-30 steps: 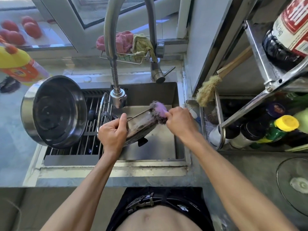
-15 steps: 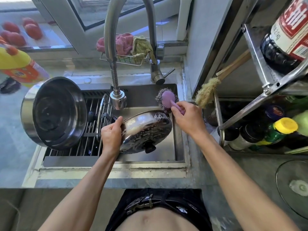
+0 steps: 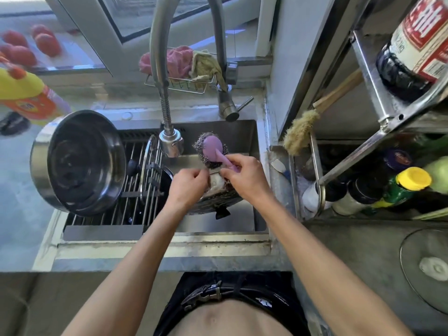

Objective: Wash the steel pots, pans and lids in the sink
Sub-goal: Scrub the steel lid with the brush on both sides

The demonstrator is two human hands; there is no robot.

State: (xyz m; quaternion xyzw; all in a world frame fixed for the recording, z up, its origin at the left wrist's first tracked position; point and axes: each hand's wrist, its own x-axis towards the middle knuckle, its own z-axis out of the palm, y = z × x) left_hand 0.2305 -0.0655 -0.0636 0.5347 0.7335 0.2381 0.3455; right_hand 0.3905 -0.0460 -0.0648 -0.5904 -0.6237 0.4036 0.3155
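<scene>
Over the sink (image 3: 242, 134) my left hand (image 3: 188, 187) grips the top rim of a steel lid (image 3: 219, 198), which stands tilted with its black knob (image 3: 222, 215) low and facing me. My right hand (image 3: 243, 177) holds the purple handle of a steel-wool scrubber (image 3: 210, 147); its wire head sits just above the lid's upper edge. Both hands meet at that edge and hide much of the lid. A large steel pot (image 3: 77, 163) leans on its side on the drying rack (image 3: 126, 209) at the left. A second lid (image 3: 149, 166) stands upright in the rack.
The faucet head (image 3: 171, 143) hangs just left of the scrubber. Cloths lie in a wire basket (image 3: 184, 82) behind the tap. A detergent bottle (image 3: 26, 98) stands far left. A bristle brush (image 3: 300, 132) and a shelf of bottles (image 3: 400, 187) crowd the right. A glass lid (image 3: 429, 265) lies on the counter.
The lid has tipped from a flatter pose to nearly upright. My left hand slid right along the rim to meet my right hand, which brought the scrubber down to the lid's top edge.
</scene>
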